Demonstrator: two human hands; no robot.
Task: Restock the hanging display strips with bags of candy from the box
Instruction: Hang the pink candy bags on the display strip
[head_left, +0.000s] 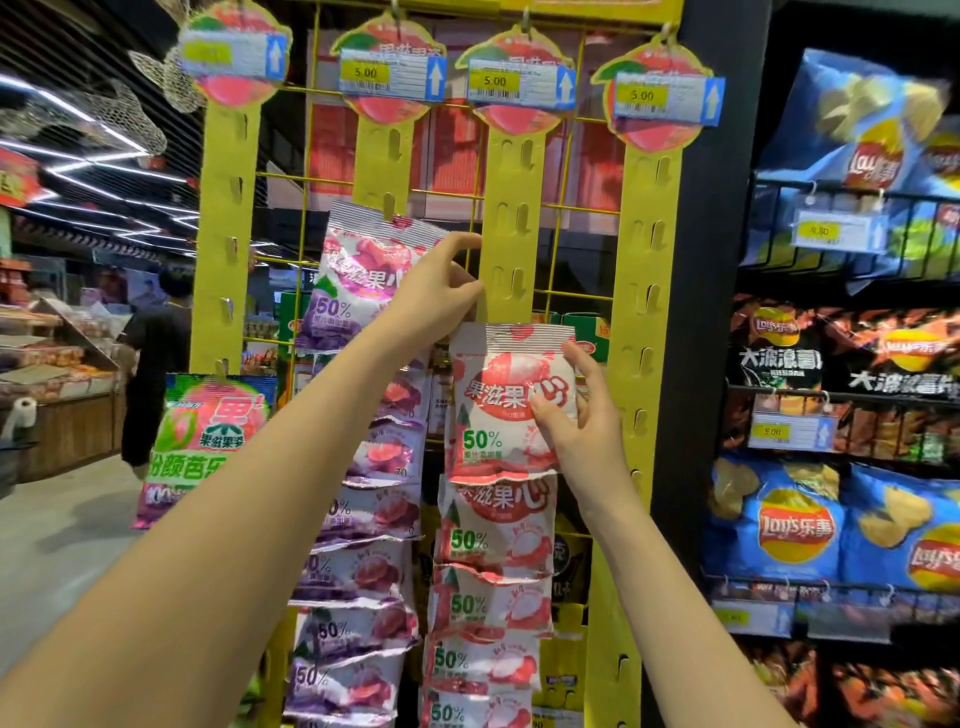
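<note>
Several yellow hanging strips hang on a yellow wire rack; the third strip (511, 218) has bare hooks in its upper part. A red and white candy bag (498, 410) is held against that strip, above a column of matching bags (493, 587). My left hand (441, 291) pinches the bag's top edge at the strip. My right hand (576, 421) grips the bag's right side. The second strip carries purple candy bags (363, 280) down its length. No box is in view.
Shelves of blue and black chip bags (852, 525) stand close on the right. The leftmost strip holds a large pink and green bag (208, 436). A person in dark clothes (156, 364) stands in the aisle at the left, near produce counters.
</note>
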